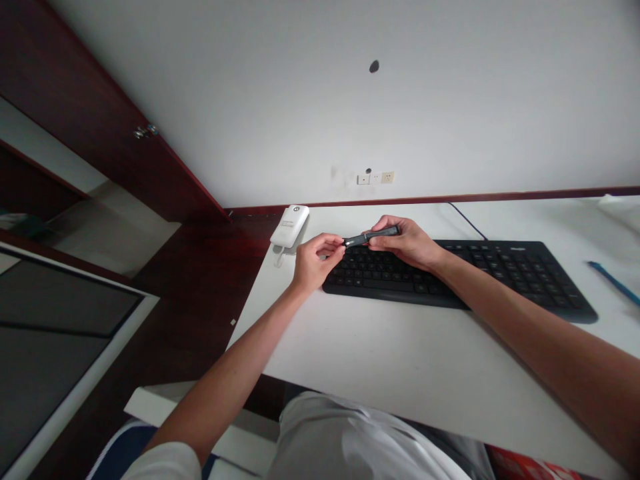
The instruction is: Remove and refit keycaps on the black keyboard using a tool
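Above the left part of a black keyboard [515, 273], a slim dark grey pen [361, 239] is held nearly level between my two hands. My right hand [407, 243] wraps its fingers round the thicker right end. With thumb and fingertips, my left hand [317, 260] pinches the left tip, where a small shiny part shows. Whatever sits right under those left fingertips is hidden. Just beyond my left hand, a white power-bank-like device [291, 225] lies at the table's left edge with a pale strap or cable [280, 257].
The white table [350, 340] runs along the wall. A blue stick-like thing [617, 283] lies to the right of the keyboard, and white cloth or paper [623, 210] at the far right. A black cable [467, 220] trails behind the keyboard. Wall sockets [375, 179] are ahead.
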### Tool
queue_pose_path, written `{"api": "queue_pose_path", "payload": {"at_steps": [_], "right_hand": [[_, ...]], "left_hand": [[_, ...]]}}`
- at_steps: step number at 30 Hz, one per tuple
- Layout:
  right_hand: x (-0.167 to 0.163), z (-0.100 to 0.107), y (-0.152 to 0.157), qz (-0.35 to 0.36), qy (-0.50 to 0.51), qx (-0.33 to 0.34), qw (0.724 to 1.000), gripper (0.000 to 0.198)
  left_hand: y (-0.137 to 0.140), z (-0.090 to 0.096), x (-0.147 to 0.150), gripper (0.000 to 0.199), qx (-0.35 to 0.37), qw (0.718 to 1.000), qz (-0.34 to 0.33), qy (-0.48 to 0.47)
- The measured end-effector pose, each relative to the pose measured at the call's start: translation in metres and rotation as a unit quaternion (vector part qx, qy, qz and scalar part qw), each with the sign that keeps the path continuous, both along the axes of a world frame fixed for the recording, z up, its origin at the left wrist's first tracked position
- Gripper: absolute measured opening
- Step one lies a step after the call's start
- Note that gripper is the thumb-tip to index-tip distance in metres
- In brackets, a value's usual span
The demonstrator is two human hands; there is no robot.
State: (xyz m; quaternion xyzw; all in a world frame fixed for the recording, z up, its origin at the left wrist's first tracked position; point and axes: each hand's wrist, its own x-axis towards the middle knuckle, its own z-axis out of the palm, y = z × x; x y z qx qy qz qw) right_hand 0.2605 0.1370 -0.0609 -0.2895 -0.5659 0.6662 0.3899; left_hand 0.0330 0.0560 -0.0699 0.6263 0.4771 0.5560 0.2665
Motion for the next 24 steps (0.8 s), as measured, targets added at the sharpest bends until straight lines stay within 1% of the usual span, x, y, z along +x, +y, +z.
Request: {"api": "queue_pose_path", "payload": {"at_steps": [3, 6, 8, 11, 13, 15, 17, 20, 24], "right_hand": [[0.005, 0.008, 0.002, 0.028, -0.080, 0.106, 0.991, 0.036], [0.009, 0.020, 0.000, 0.063, -0.165, 0.203, 0.963, 0.036], [0.008, 0.030, -0.004, 0.077, -0.237, 0.281, 0.927, 0.032], [0.002, 0.041, -0.016, 0.074, -0.326, 0.399, 0.854, 0.029], [-0.003, 0.043, -0.024, 0.069, -0.354, 0.448, 0.818, 0.030], [-0.008, 0.042, -0.029, 0.063, -0.373, 0.471, 0.797, 0.026], [-0.011, 0.039, -0.032, 0.052, -0.383, 0.477, 0.789, 0.023], [-0.011, 0.035, -0.033, 0.032, -0.385, 0.477, 0.789, 0.023], [-0.011, 0.032, -0.034, 0.010, -0.383, 0.464, 0.799, 0.024]], "left_hand": [[0.001, 0.002, -0.002, 0.018, -0.005, 1.000, -0.014, 0.007], [0.000, 0.004, -0.003, 0.017, -0.010, 0.999, -0.040, 0.028], [0.000, 0.005, -0.003, 0.015, -0.015, 0.998, -0.055, 0.038], [-0.001, 0.005, -0.002, 0.014, -0.022, 0.996, -0.067, 0.049], [-0.002, 0.005, -0.001, 0.014, -0.027, 0.995, -0.076, 0.055], [-0.002, 0.005, 0.000, 0.013, -0.029, 0.994, -0.084, 0.060], [-0.003, 0.004, 0.000, 0.013, -0.029, 0.994, -0.085, 0.064], [-0.003, 0.005, 0.000, 0.013, -0.027, 0.994, -0.083, 0.063], [-0.003, 0.007, 0.000, 0.013, -0.029, 0.994, -0.084, 0.057]]}}
